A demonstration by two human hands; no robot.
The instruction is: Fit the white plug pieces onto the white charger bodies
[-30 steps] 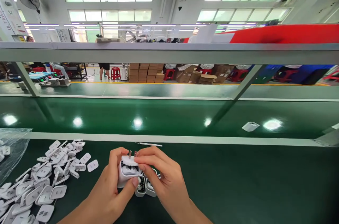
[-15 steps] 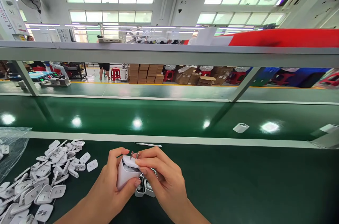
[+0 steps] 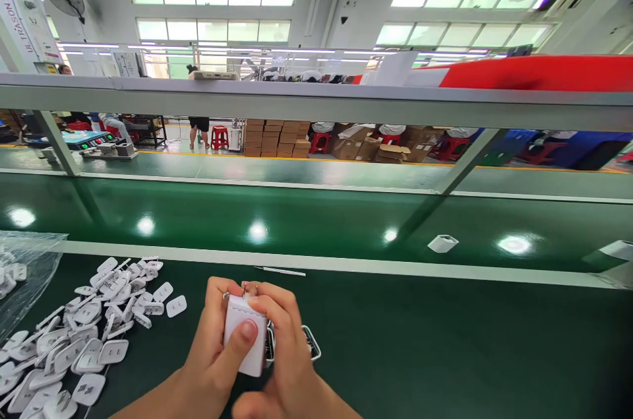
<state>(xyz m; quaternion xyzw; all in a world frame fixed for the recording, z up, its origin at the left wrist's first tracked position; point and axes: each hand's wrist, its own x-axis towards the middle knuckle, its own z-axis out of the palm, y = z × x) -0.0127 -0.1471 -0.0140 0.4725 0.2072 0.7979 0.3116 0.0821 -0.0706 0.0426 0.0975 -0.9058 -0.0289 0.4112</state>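
Between both hands a white plug charger [image 3: 254, 354] is held upright, its metal prongs showing at the top. My left hand [image 3: 210, 340] wraps its left side, with the thumb flat on the front face. My right hand [image 3: 293, 343] grips the right side and top, fingers bent over the end with the prongs; the lower part of this hand is blurred. Partly hidden behind my right hand, an open white charger housing [image 3: 311, 343] shows dark parts inside. Another housing's edge [image 3: 270, 345] peeks out between the charger and the right fingers.
A heap of white plug cover plates [image 3: 91, 333] spreads over the left of the dark green table, beside a clear plastic bag [image 3: 34, 267]. A thin white stick [image 3: 281, 271] lies behind the hands. Beyond the white edge strip, a white housing [image 3: 442, 244] rests on the green surface.
The tilted prong cover now sits closer against the housing, and the charger has turned its front face to me. My right fingers have wrapped around its side and top.
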